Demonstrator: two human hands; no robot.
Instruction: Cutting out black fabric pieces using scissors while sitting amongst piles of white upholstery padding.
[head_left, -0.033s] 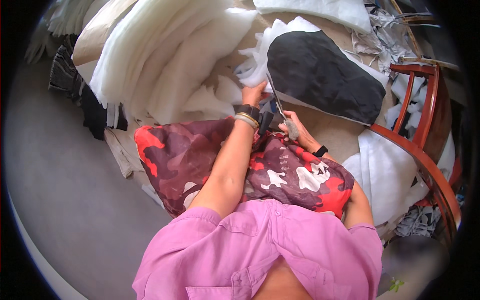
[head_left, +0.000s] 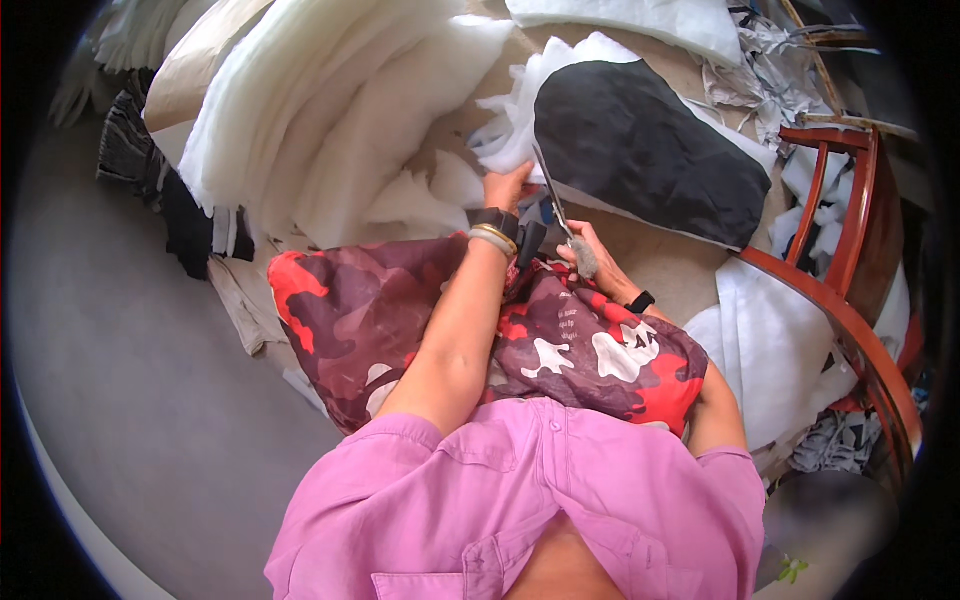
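The cloth (head_left: 650, 150) is plain black, the padding (head_left: 512, 135) white, the scissors (head_left: 556, 200) grey. The patterned fabric (head_left: 550, 330) mixes camouflage blotches of red, maroon and off-white. The shirt (head_left: 530, 460) is plain pinkish purple, the chair (head_left: 855, 215) reddish brown, the floor (head_left: 130, 330) grey.

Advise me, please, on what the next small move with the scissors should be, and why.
A short snip in the white wadding beside the black fabric seems sensible: the right hand holds the scissors with their tips near the fabric's left edge, the left hand grips the wadding, and wadding sticks out past the fabric there.
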